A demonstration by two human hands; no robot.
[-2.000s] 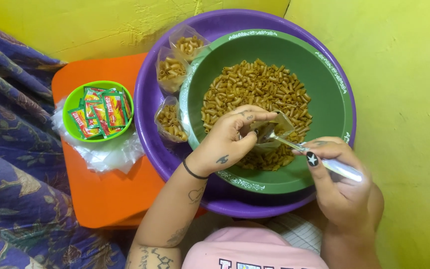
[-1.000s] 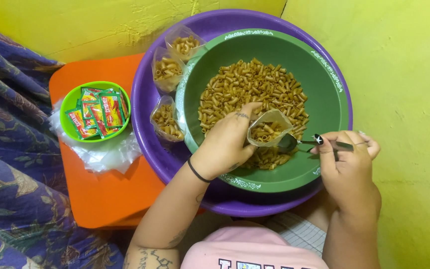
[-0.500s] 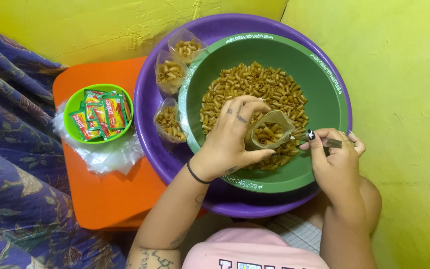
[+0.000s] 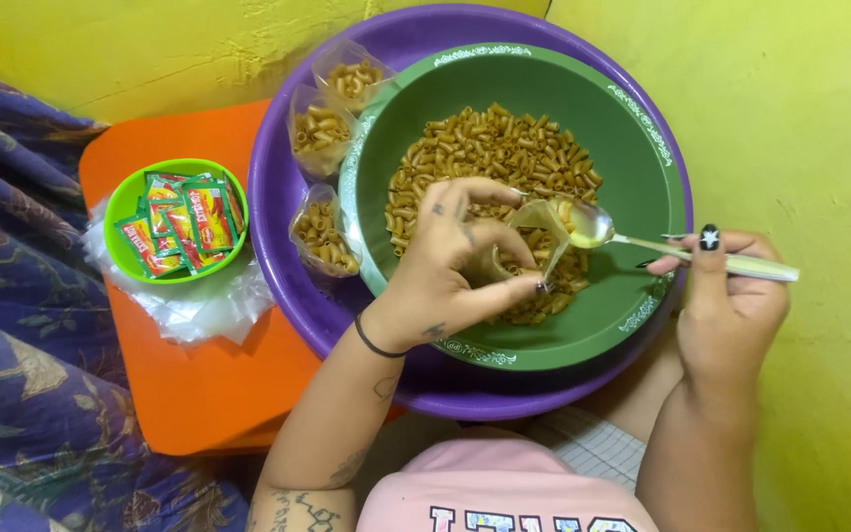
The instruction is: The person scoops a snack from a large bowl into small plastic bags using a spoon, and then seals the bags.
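Note:
My left hand (image 4: 445,266) holds a small clear plastic bag (image 4: 534,241) open over the green bowl (image 4: 642,148), with some macaroni in it. My right hand (image 4: 726,296) grips a metal spoon (image 4: 642,241) by its handle. The spoon's bowl sits at the bag's mouth. Loose brown macaroni (image 4: 494,153) fills the middle of the green bowl. The green bowl rests inside a larger purple basin (image 4: 278,167).
Three filled small bags of macaroni (image 4: 322,236) lie in the purple basin's left side. A light green bowl of red and green sachets (image 4: 179,222) sits on clear plastic bags on an orange stool (image 4: 199,384). Patterned purple cloth lies at left, yellow wall around.
The spoon scooped in the macaroni pile, then rose to the bag's mouth. My left hand kept the bag open and shifted slightly.

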